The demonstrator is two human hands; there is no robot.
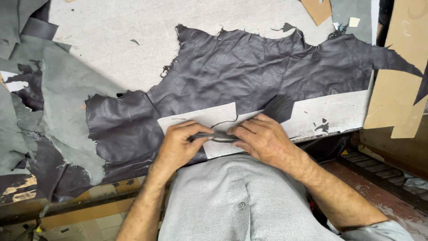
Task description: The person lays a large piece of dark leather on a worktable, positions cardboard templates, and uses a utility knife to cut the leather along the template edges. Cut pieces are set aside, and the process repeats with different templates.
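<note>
A large dark purple-grey leather hide (240,71) lies spread on a pale grey worktable (111,40). A rectangular piece has been cut out of its near edge, baring the table there. My left hand (178,143) and my right hand (261,136) meet at the table's near edge. Together they pinch a thin dark leather strip (218,135) between their fingertips. A curled sliver of leather trails from the strip toward the hide.
Grey-green leather pieces (62,93) are piled at the left. Brown cardboard patterns (397,93) lean at the right, with another cardboard piece (317,10) at the top. Small dark scraps (322,126) dot the table. Tiled floor (98,218) shows below the table edge.
</note>
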